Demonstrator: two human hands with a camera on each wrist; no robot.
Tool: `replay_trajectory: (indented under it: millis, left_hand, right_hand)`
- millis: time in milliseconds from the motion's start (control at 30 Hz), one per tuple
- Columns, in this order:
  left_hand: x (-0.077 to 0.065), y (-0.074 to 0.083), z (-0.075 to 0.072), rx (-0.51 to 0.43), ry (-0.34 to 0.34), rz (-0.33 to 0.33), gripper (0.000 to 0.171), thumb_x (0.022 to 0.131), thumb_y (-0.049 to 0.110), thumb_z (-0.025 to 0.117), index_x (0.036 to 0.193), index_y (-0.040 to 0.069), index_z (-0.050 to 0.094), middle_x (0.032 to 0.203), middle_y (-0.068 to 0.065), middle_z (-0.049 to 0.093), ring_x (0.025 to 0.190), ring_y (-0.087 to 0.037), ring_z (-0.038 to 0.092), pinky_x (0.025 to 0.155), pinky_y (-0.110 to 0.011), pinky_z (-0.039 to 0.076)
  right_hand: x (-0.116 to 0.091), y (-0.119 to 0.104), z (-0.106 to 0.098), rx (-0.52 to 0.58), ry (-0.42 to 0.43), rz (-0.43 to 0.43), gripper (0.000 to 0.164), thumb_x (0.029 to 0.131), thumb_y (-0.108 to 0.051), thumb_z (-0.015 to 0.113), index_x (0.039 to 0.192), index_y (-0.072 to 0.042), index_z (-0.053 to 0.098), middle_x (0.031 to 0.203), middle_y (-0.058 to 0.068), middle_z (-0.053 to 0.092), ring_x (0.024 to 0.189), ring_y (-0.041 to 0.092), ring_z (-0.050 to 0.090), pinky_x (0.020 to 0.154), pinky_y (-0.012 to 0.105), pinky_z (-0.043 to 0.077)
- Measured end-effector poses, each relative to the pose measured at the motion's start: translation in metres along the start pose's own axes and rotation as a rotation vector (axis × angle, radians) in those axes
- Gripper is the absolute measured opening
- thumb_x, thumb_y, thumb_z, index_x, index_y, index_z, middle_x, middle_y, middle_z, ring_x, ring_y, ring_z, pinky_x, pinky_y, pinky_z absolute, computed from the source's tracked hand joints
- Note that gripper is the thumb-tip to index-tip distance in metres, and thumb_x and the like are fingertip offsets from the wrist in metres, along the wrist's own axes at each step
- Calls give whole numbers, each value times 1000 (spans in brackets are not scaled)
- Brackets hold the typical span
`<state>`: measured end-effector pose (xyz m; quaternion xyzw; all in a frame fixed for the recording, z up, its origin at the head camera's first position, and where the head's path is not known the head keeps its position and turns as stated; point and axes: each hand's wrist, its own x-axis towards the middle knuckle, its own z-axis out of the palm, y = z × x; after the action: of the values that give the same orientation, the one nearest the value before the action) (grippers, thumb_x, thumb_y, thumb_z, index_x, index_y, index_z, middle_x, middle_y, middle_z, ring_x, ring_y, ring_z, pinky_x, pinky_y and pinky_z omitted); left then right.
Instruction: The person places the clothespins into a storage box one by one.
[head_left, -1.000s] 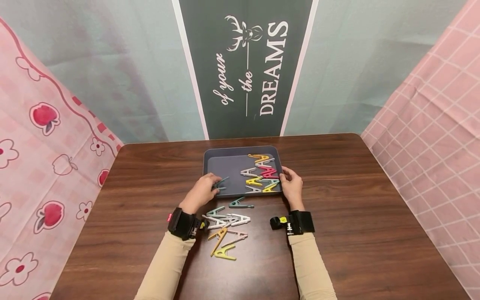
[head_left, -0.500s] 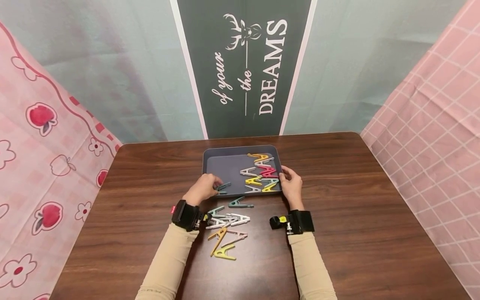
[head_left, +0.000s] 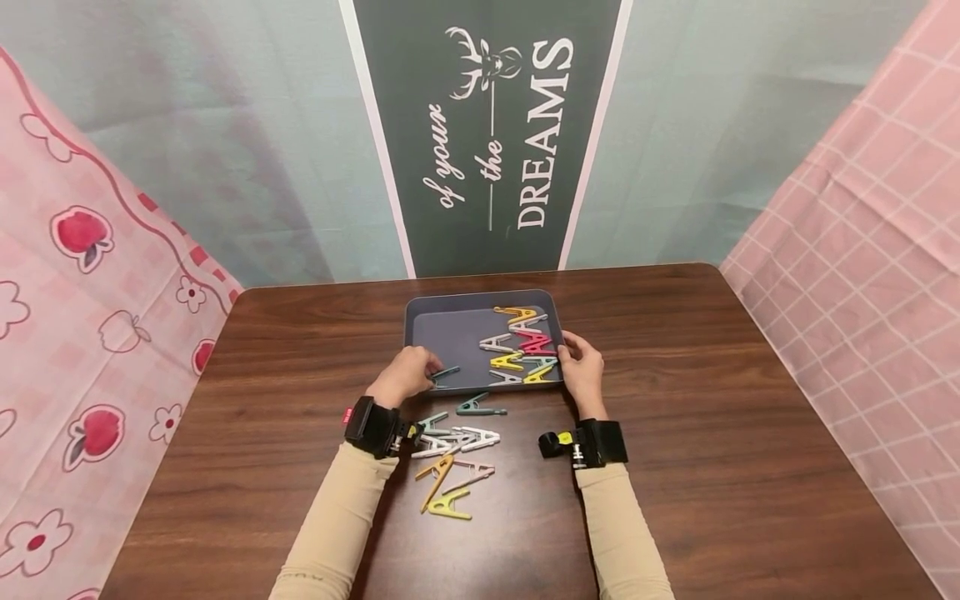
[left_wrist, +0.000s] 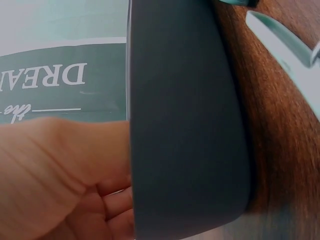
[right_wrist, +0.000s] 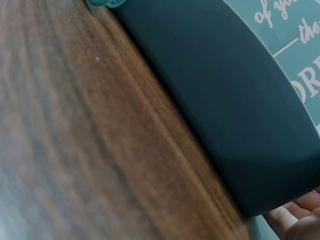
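Observation:
My left hand [head_left: 408,371] reaches over the near left corner of a dark grey tray [head_left: 453,329], pinching a dark green clothespin [head_left: 448,372] low inside it. In the left wrist view the tray's outer wall hides the fingertips and the clothespin. On the other side, my right hand [head_left: 583,371] grips the tray by its right wall, thumb near the rim. Several clothespins fill the tray's right part, among them an orange one [head_left: 517,314], a red one [head_left: 535,342] and a yellow one [head_left: 507,362].
In front of the tray, loose clothespins lie on the wooden table [head_left: 712,467]: a dark green one [head_left: 482,408], a white one [head_left: 480,439], an orange one [head_left: 437,481], a pink one [head_left: 472,473] and a yellow-green one [head_left: 451,505]. Curtains hang behind and at both sides.
My left hand has shifted slightly right, and the dark green clothespin it pinches sits lower towards the tray floor. My right hand keeps its place at the tray's right side.

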<state>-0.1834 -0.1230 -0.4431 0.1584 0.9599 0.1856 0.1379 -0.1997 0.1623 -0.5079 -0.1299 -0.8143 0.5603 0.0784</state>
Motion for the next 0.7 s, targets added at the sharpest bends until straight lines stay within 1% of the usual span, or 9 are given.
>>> replay_trajectory:
  millis: [100, 200, 267, 433, 633, 700]
  left_hand:
    - [0, 0, 0, -28, 3, 6, 23, 81, -1, 72, 104, -1, 72, 97, -15, 74, 89, -24, 69, 81, -33, 56]
    - [0, -2, 1, -43, 25, 23, 21, 82, 0, 71, 103, -2, 72, 93, -15, 74, 87, -23, 69, 80, -33, 56]
    - [0, -3, 2, -55, 42, 34, 20, 82, 0, 71, 102, -2, 72, 91, -15, 75, 86, -23, 69, 79, -33, 56]
    - [-2, -5, 6, -66, 71, 43, 20, 83, 0, 69, 102, -3, 72, 91, -15, 74, 85, -23, 68, 79, -33, 56]
    - [-9, -4, 9, -74, 127, 48, 21, 84, -1, 67, 106, -3, 70, 99, -15, 72, 89, -24, 68, 80, -35, 56]
    - [-13, -3, 11, -79, 144, 45, 21, 86, -1, 66, 106, -2, 70, 101, -15, 71, 90, -23, 67, 81, -35, 56]
  right_hand:
    - [-1, -1, 0, -5, 2, 4, 31, 94, -6, 57, 124, -1, 63, 123, 24, 65, 109, 30, 65, 78, 14, 49]
    - [0, -1, -1, -3, 3, 7, 31, 94, -6, 57, 124, -1, 63, 123, 24, 65, 109, 31, 65, 81, 20, 51]
    - [0, -1, -1, 1, 1, 14, 31, 94, -7, 57, 124, -1, 63, 123, 23, 65, 110, 30, 64, 81, 19, 50]
    - [0, -2, -1, 0, -9, 26, 31, 95, -7, 56, 125, -1, 62, 126, 22, 64, 111, 29, 64, 78, 13, 47]
    - [1, -1, 0, -5, 2, 17, 31, 94, -6, 57, 124, -1, 63, 124, 23, 65, 110, 31, 64, 82, 21, 51]
    - [1, -1, 0, -5, 10, 12, 31, 94, -6, 57, 124, -1, 63, 123, 23, 65, 110, 30, 65, 82, 21, 51]
